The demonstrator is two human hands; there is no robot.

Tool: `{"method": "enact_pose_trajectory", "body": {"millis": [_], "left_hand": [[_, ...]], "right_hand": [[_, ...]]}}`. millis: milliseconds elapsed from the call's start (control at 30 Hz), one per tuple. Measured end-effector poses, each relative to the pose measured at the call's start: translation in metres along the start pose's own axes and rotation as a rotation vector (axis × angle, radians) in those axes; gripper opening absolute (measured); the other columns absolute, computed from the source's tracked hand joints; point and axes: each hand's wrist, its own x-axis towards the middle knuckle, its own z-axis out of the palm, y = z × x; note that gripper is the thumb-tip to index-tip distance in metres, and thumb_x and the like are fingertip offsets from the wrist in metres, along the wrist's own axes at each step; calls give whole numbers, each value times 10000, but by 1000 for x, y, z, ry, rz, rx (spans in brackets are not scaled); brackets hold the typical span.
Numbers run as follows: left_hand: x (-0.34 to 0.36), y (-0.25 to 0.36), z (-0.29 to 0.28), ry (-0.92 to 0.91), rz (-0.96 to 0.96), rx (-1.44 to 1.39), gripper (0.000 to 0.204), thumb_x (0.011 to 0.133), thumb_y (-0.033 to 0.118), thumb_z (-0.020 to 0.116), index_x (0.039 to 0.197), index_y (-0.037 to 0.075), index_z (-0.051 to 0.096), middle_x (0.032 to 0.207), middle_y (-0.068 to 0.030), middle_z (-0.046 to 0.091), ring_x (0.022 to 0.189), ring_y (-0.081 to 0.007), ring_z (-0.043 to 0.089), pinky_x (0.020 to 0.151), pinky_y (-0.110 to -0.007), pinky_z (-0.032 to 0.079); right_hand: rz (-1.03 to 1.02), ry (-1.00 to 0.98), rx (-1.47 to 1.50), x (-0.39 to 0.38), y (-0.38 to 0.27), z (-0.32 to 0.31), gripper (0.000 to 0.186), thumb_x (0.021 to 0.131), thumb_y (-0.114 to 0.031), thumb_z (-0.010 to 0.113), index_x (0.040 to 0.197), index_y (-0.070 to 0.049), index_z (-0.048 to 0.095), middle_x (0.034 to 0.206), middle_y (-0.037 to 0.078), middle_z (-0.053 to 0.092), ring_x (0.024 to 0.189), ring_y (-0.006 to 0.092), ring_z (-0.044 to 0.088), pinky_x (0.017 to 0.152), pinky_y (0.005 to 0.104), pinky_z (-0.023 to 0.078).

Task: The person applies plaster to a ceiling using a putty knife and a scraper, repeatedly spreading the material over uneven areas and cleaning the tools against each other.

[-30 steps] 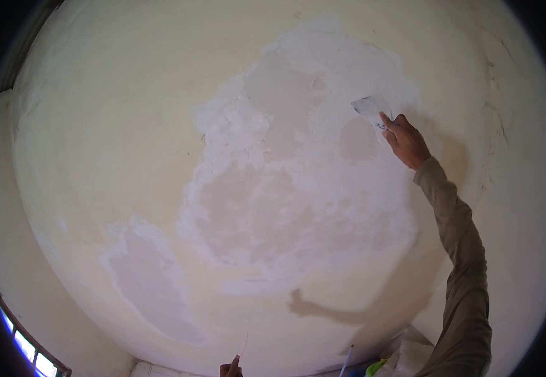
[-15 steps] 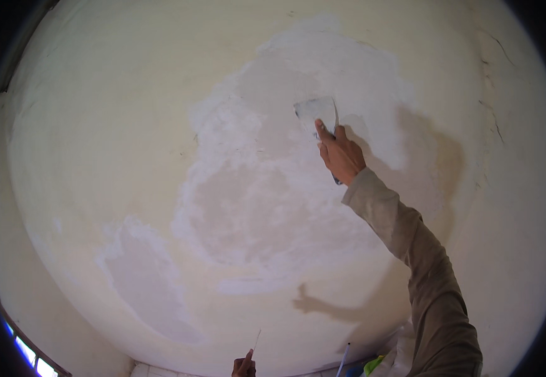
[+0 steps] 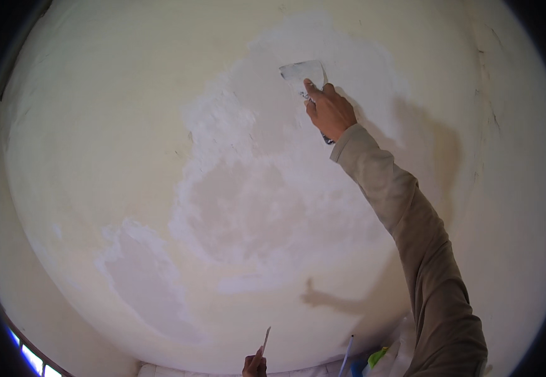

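Note:
My right hand (image 3: 331, 110) grips a wide putty knife (image 3: 301, 70), its pale, smudged blade against the wall over a large, uneven white-and-beige filler patch (image 3: 235, 201). My sleeved right arm throws a shadow on the wall. At the bottom, my left hand (image 3: 254, 365) holds a thin flat tool (image 3: 266, 339) upright, seen nearly edge-on; I cannot make out exactly what it is. A smaller filler patch (image 3: 141, 283) is on the lower left of the cream wall (image 3: 103, 125).
A barred window (image 3: 31, 355) shows at the lower left. At the lower right edge lie a thin pale rod (image 3: 347, 355), a green item (image 3: 378, 357) and pale bundled material (image 3: 402, 349). Cracks (image 3: 494, 107) run down the wall on the right.
My right hand with the putty knife first swept left and down from the upper right, then moved upward to the top middle of the patch. My left hand has shifted slightly right.

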Motion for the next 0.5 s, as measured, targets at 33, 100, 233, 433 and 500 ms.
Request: {"method": "enact_pose_trajectory", "body": {"millis": [33,100,233,433,500], "left_hand": [[-6,-4,2,5,-18,-12,271,961,75,527,1213,13,603,852,-127,540,725,-228,516,640,-342,449],[-18,-9,5,16,-81,-35,239,964,88,526,1168,-5,607,855,-124,550,710,-224,528,632,-342,459],[-37,-22,5,-23,-205,-78,246,955,62,503,1170,-4,602,851,-125,562,719,-213,558,630,-333,472],[-19,-34,22,-174,-408,-130,268,939,37,506,1187,-1,599,874,-115,598,715,-204,590,619,-324,484],[-31,-47,25,-204,-550,-153,268,947,54,535,1201,-7,597,888,-99,614,723,-181,603,630,-315,487]], "right_hand": [[12,-16,9,-18,0,6,426,920,-213,538,1328,-90,527,1008,204,553,819,361,605,722,454,515],[-38,-74,13,-60,-3,13,410,924,-199,532,1322,-99,537,1012,190,554,793,359,606,698,443,522],[-115,-308,134,-173,-4,-7,422,933,-181,526,1352,-131,512,925,154,556,698,300,607,615,395,526],[689,-787,1195,-299,7,-31,362,1013,-201,421,1302,4,494,998,150,638,718,185,635,497,275,490],[865,-863,1522,-342,-1,-28,387,1031,-229,377,1283,44,484,1075,154,649,752,134,650,487,223,480]]}}
